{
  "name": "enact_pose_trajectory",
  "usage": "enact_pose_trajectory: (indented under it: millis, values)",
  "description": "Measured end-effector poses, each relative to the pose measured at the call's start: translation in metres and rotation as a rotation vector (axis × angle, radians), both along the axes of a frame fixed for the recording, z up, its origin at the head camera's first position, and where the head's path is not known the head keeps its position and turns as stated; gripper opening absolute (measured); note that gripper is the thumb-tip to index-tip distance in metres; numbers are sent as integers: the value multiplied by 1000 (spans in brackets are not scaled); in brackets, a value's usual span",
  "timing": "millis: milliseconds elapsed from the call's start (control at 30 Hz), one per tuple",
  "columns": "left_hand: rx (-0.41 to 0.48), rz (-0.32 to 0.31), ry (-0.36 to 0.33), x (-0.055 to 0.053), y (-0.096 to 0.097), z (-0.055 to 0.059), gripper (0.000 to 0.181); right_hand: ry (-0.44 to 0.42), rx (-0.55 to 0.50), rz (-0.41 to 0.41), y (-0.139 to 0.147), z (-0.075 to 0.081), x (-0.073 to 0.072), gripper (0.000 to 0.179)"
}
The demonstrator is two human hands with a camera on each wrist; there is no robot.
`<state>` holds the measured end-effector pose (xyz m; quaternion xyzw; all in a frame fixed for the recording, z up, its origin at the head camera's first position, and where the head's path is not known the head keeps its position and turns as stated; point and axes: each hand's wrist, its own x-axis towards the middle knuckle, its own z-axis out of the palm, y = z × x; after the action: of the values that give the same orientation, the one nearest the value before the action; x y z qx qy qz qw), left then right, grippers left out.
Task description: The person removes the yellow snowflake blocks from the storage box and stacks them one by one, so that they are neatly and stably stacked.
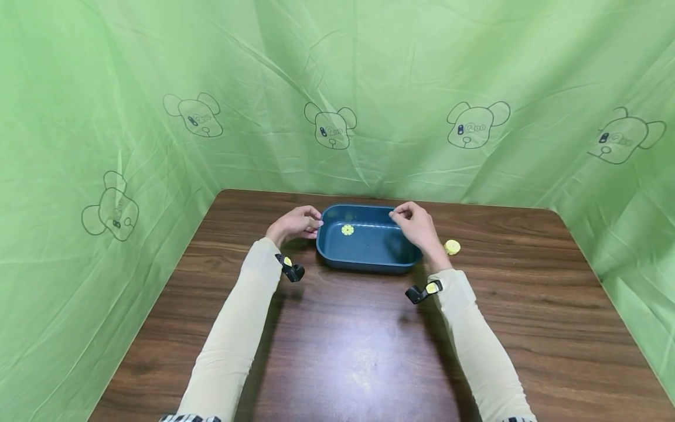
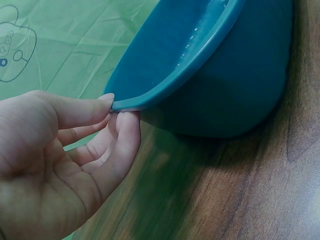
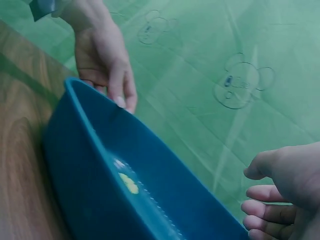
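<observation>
A dark blue rectangular basin [image 1: 364,249] with rounded corners stands on the wooden table. My left hand [image 1: 296,224] is at its left end; in the left wrist view the thumb [image 2: 85,111] and fingertips pinch the basin's rim [image 2: 150,97]. Over the basin's right end is my right hand [image 1: 418,227]. In the right wrist view its thumb and bent fingers [image 3: 270,212] are apart with nothing between them. A yellow flower-shaped slice [image 1: 347,230] lies on the basin's floor toward the left. Right of the basin, a small round yellow stack [image 1: 452,247] sits on the table.
The brown wooden table [image 1: 527,293] extends toward me and to both sides. Green cloth [image 1: 390,70] printed with bear heads hangs behind it and at the sides. Black camera mounts [image 1: 291,268] are strapped to both wrists.
</observation>
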<state>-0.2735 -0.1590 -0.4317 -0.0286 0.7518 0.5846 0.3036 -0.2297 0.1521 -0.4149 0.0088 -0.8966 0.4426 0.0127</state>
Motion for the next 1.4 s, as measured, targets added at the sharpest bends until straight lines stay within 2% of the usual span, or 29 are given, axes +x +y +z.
enact_pose_trajectory:
  millis: [233,533,733,1067,1400]
  values:
    - [15,5,-7,-1,0,-1,25,-9,21,41,-22,-12,-4,25]
    - [8,-2,2,-1,0,-2,25,-123,20,71,-42,-32,-9,24]
    - [13,1,-3,-1,0,-1,26,-158,25,83,-51,-41,-15,25]
    - [14,-2,-4,-1,-1,-1,25,-154,104,139,-68,-44,-26,27]
    - [16,-8,5,-1,-1,-2,26,-194,186,198,-84,-47,-34,27]
